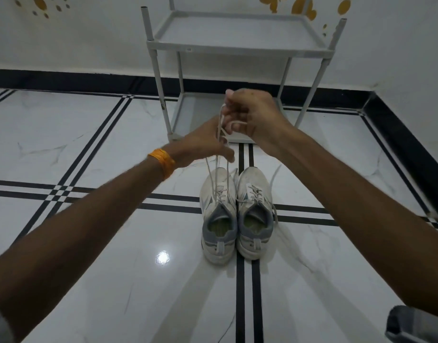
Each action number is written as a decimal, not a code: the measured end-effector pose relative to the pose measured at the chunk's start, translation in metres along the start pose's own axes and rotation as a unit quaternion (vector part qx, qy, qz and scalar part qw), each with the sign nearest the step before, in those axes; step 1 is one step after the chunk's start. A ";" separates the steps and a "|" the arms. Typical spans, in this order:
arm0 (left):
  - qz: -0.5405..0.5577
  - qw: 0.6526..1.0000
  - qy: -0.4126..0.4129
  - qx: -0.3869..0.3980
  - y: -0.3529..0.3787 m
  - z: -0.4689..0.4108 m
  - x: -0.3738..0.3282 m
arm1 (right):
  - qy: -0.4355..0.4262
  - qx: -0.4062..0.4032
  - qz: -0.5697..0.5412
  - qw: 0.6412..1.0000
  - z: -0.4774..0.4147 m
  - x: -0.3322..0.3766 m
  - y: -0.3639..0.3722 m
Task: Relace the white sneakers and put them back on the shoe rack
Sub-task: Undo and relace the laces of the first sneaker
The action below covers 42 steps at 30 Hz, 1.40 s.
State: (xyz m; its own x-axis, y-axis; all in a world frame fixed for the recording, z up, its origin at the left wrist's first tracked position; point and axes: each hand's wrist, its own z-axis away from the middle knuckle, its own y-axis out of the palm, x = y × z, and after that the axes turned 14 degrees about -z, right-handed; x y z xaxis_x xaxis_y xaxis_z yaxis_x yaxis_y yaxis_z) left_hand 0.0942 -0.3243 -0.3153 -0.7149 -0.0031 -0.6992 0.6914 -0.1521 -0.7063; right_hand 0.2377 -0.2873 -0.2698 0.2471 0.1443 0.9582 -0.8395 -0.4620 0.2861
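Two white sneakers with grey collars stand side by side on the tiled floor, toes pointing away from me: the left sneaker (218, 216) and the right sneaker (255, 214). White laces (216, 174) rise taut from the left sneaker's eyelets into both hands. My left hand (203, 144), orange band on its wrist, pinches the laces low. Above it, my right hand (252, 115) grips the upper lace ends, which form a small loop between the fingers. The right sneaker's lace trails loose on the floor to its right.
A grey two-shelf shoe rack (237, 45) stands against the white wall just beyond my hands, both shelves bare. Black skirting runs along the wall and the right side. A grey sleeve edge (416, 325) shows at the bottom right.
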 end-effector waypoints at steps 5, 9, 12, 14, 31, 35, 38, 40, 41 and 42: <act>-0.206 0.936 0.093 -0.268 0.025 -0.005 0.004 | -0.016 -0.090 -0.206 0.974 -0.014 0.001 -0.006; -0.253 0.906 0.139 -0.310 0.026 0.002 0.015 | 0.067 -0.198 -0.342 0.916 -0.022 -0.026 -0.029; -0.311 0.884 0.175 -0.302 0.030 0.003 0.017 | 0.132 -0.243 -0.324 0.905 -0.027 -0.054 -0.038; -0.285 0.911 0.118 -0.273 0.027 -0.001 0.014 | 0.181 -0.241 -0.280 0.911 -0.025 -0.068 -0.041; 0.316 0.921 -0.191 0.123 -0.009 -0.011 0.017 | 0.076 0.032 0.289 0.954 0.005 -0.027 -0.019; 0.266 0.944 -0.179 0.074 -0.009 -0.011 0.032 | 0.134 0.009 0.306 0.943 -0.004 -0.028 -0.040; 0.229 0.953 -0.197 -0.026 -0.007 -0.005 0.063 | 0.183 -0.053 0.311 0.931 -0.008 -0.039 -0.078; 0.147 0.955 -0.230 -0.115 -0.001 0.003 0.095 | 0.209 -0.109 0.347 0.908 -0.006 -0.058 -0.115; 0.077 0.954 -0.246 -0.153 0.004 0.009 0.114 | 0.225 -0.138 0.368 0.892 -0.002 -0.070 -0.135; -0.009 0.949 -0.257 -0.181 0.009 0.015 0.134 | 0.239 -0.162 0.387 0.876 0.003 -0.080 -0.152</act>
State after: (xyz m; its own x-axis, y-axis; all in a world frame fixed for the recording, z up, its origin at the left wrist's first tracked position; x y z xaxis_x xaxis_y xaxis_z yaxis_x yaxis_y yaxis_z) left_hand 0.0034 -0.3408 -0.4139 -0.6195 -0.4996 -0.6054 0.6024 0.1919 -0.7748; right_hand 0.3472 -0.2313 -0.3901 -0.6223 0.2826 0.7300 -0.7784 -0.3224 -0.5387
